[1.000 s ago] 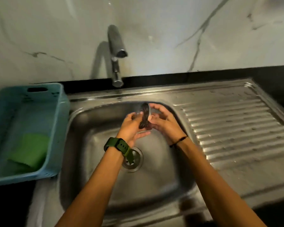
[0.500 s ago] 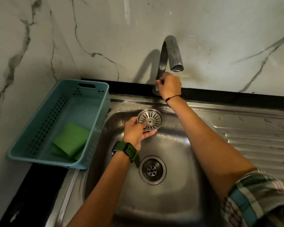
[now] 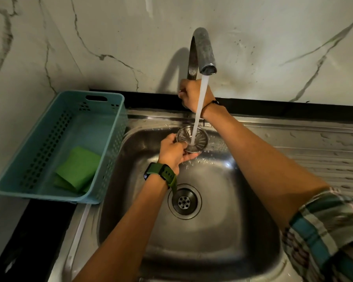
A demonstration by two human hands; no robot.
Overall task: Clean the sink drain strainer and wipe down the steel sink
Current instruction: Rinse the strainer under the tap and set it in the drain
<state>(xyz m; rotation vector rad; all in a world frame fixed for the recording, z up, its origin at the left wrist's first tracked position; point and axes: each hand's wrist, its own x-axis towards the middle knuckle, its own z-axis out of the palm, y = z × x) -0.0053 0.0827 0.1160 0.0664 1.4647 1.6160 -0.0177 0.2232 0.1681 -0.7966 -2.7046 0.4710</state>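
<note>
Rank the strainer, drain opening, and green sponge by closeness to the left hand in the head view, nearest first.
From the left hand:
1. strainer, held in its fingers under the water.
2. drain opening, below in the basin.
3. green sponge, left, in the blue basket.

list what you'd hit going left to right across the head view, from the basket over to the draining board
blue basket with the green cloth inside → left hand gripping the strainer under the running water → right hand on the tap → ribbed draining board
</note>
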